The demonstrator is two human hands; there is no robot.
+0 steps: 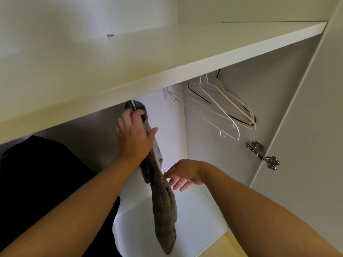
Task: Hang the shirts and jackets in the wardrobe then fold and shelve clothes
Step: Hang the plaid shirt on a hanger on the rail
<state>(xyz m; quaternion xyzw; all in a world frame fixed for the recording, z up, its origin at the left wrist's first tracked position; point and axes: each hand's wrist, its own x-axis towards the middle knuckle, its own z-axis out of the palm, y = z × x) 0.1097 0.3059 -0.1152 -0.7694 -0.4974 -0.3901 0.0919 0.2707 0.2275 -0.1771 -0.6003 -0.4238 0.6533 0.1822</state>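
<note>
1. The left grip (135, 134) is raised, its fingers curled tight round the top of a brown checked shirt (163, 210). A white hanger hook (133, 106) pokes out just above its knuckles.
2. The shirt hangs down from that grip in a narrow bunched length, passing under the left wrist.
3. The right grip (182, 176) sits lower and to the right, fingers loosely straight and holding nothing. Its fingertips reach the shirt's edge; I cannot tell whether they touch.
4. A white shelf (167, 58) spans directly above both grips.
5. Up and to the right of the right grip, a cluster of empty hangers (219, 105) hangs inside the wardrobe.
6. A dark garment (37, 182) hangs left of the left forearm.
7. A metal hinge (259, 153) is fixed right of the right grip.
</note>
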